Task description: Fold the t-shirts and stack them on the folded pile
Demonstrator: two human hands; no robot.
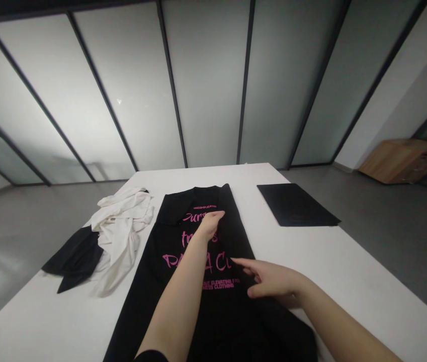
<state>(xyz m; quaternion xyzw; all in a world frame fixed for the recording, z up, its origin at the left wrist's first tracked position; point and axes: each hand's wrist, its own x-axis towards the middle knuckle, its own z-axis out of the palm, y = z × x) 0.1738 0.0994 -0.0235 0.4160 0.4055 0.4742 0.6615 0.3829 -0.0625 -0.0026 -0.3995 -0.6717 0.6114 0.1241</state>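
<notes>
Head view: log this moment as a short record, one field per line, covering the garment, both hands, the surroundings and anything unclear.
Main garment: black shirt with pink lettering, laid on white table
Left hand: over upper lettering
Right hand: lower down, index finger extended toward lettering
Left of shirt: rumpled white cloth, black cloth
Right of shirt: flat black rectangular item
Background: frosted panels, wooden cabinet
Unclear: whether either hand grips fabric
</notes>
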